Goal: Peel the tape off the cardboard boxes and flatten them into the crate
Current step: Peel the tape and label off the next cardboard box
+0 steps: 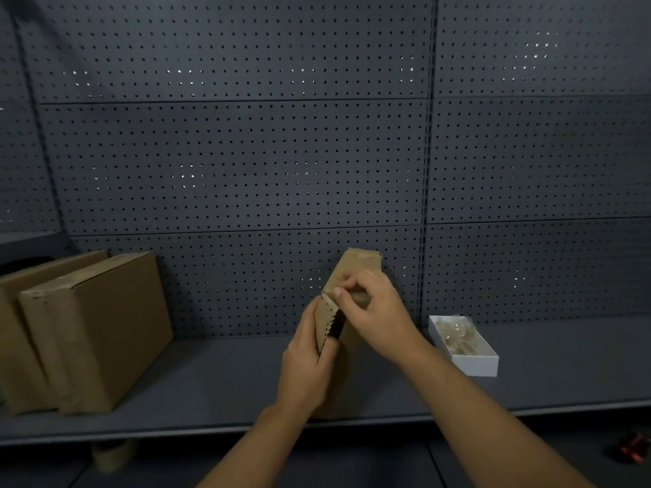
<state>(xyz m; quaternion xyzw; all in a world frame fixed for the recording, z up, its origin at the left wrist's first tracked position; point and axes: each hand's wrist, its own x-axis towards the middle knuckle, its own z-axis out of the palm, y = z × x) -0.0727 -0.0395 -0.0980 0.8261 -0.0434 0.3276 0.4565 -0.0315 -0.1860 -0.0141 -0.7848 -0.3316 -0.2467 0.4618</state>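
Observation:
A small brown cardboard box (355,265) stands tilted on the grey shelf (225,382), near the middle. My left hand (306,364) grips its lower left side, where a flap with a serrated edge sticks out. My right hand (377,311) is closed over the box's upper front, thumb and forefinger pinched at the flap's top corner; whether tape is between them I cannot tell. Two larger closed cardboard boxes (102,325) stand side by side at the left of the shelf, with worn tape along their edges. No crate is in view.
A white open tray (472,361) holding crumpled clear tape sits on the shelf to the right of my hands. A grey pegboard wall (246,163) backs the shelf. Below the shelf's front edge, a roll of tape (112,456) and a red object (634,452) are dimly seen.

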